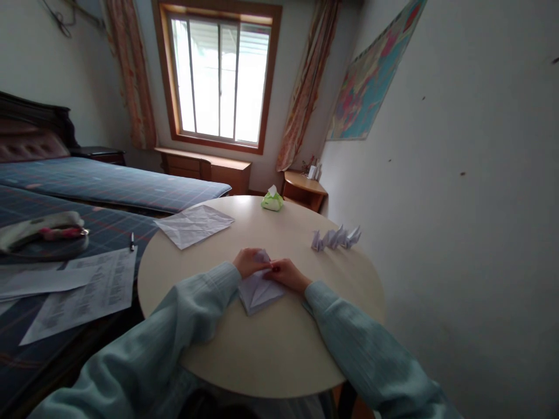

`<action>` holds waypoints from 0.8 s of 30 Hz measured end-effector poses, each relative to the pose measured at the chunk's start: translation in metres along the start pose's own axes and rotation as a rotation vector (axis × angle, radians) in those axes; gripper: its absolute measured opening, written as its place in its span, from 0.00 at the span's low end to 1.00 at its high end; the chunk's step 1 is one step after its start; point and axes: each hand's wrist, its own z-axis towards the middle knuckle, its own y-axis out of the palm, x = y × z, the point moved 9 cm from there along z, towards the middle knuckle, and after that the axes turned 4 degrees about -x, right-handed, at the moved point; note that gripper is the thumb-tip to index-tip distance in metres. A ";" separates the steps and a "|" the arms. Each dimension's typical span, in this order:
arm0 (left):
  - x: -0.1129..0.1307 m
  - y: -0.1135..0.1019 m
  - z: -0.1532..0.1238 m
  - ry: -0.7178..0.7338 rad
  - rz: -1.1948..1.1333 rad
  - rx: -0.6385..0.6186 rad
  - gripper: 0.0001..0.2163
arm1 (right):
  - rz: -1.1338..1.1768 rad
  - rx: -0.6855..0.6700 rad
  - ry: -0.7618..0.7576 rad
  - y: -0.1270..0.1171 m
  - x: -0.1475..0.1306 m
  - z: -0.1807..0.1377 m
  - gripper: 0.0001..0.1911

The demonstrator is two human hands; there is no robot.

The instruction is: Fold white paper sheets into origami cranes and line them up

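A partly folded sheet of white paper [259,293] lies on the round table [266,364], in front of me. My left hand [250,263] grips its far part from the left, with a small folded tip showing beside the fingers. From the right, my right hand [287,274] pinches the same paper, and the fingertips of both hands meet over it. The near part of the paper ends in a point toward me. Its far layers are partly hidden by my fingers.
Several folded paper figures [336,238] stand in a row at the table's right. A creased paper sheet [195,226] lies at the far left, and a green tissue pack [272,200] sits at the back. Left is a bed [100,174] with printed sheets [87,297] and a pen [131,241].
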 end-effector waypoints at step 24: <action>-0.020 -0.016 0.005 -0.008 -0.008 0.106 0.13 | -0.210 0.185 0.026 -0.019 0.000 -0.001 0.12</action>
